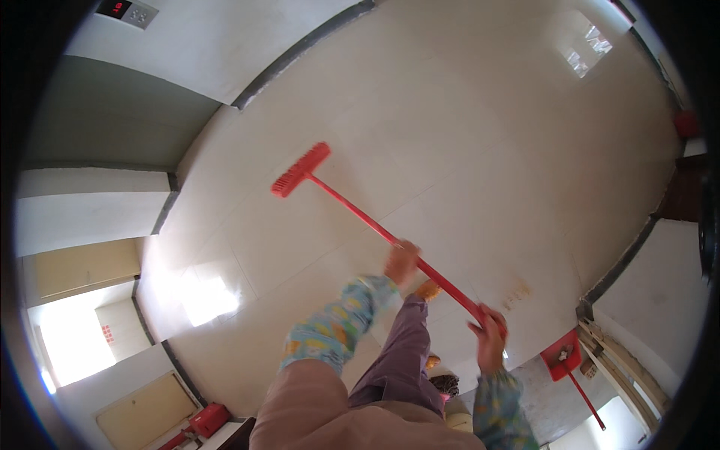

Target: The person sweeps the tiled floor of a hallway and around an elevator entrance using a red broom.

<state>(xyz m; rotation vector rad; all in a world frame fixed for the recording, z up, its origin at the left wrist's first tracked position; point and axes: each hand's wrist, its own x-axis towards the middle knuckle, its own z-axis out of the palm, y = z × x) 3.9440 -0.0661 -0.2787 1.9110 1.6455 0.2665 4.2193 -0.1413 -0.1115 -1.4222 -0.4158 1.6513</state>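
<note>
A red plastic push broom [302, 169] slants across the middle of the head view, its bristled head at the upper left over the tiled floor. My left hand [402, 262] is closed round the middle of its red handle. Near the handle's lower right end, my right hand [490, 333] grips it too. Both forearms wear patterned sleeve covers. Whether the bristles touch the floor cannot be told.
A red dustpan [562, 355] with some debris in it lies at the lower right by a wooden door frame [619, 365]. Brownish marks show on the tiled floor [450, 140]. A red box [210, 419] is at the lower left. Walls with dark skirting surround the floor.
</note>
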